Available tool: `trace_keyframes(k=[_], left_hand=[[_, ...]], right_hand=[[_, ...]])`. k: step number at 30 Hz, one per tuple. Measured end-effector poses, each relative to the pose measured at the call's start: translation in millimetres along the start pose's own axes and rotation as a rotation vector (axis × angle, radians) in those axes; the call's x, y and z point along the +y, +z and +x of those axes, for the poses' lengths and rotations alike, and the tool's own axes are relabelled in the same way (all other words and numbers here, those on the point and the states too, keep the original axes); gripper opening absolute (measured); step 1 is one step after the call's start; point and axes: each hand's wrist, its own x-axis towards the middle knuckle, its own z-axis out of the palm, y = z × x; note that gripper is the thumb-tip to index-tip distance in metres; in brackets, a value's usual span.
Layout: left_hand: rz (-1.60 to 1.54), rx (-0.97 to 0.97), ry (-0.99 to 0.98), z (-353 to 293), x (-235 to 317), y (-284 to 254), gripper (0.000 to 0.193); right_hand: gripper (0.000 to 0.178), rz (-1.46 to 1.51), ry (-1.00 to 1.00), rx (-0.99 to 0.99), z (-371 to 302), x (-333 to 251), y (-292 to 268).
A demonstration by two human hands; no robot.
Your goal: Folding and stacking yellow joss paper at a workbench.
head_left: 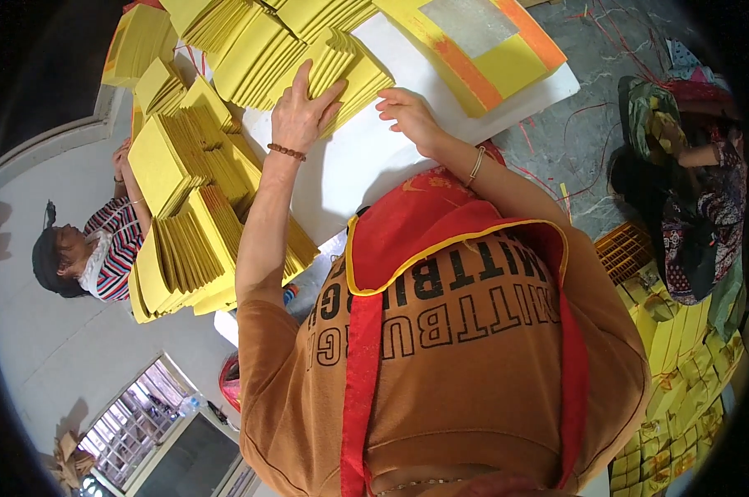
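Note:
My left hand (301,110) rests on a bundle of folded yellow paper (331,60), its fingers spread along the near edge. The bundle lies on the white table (316,186), against more yellow stacks (254,58). Just to the right of the bundle, my right hand (411,118) hovers near the paper's corner. Its fingers are loosely bent and apart, with nothing seen in them.
Tall piles of folded yellow paper (188,240) line the table's left side. A flat yellow sheet with orange bands (482,62) lies at the far right. One person (113,240) is at the left; another (705,199) works at the right by yellow packets (672,398).

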Motion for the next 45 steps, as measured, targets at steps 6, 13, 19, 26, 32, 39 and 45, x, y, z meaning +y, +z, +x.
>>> trace_keyframes(k=[6,13,19,26,32,39,45], left_hand=[[-0.009,-0.02,-0.015,1.3,2.0,-1.5,0.037],[-0.021,-0.035,-0.023,2.4,1.7,-1.5,0.043],[-0.012,-0.04,-0.022,2.2,2.4,-1.9,0.041],[-0.025,-0.049,-0.059,-0.2,2.3,-3.6,0.036],[-0.059,-0.078,-0.082,4.4,1.0,-7.6,0.03],[-0.081,-0.021,-0.052,0.7,-8.7,-3.0,0.033],[0.03,-0.062,-0.036,5.0,0.1,-4.7,0.053]], right_hand=[[0.042,0.045,0.057,-0.002,-0.9,0.3,1.2],[0.047,0.077,0.063,-0.027,0.3,1.8,-2.2],[0.051,0.101,0.072,-0.02,-0.4,-0.4,-1.6],[0.053,0.161,0.071,-0.034,-2.0,-1.8,-1.6],[0.051,0.259,0.035,-0.106,2.7,-2.3,-6.0],[0.048,0.263,-0.021,-0.123,6.2,-10.7,0.9],[0.056,0.423,-0.093,-0.098,25.3,-2.9,8.9]])
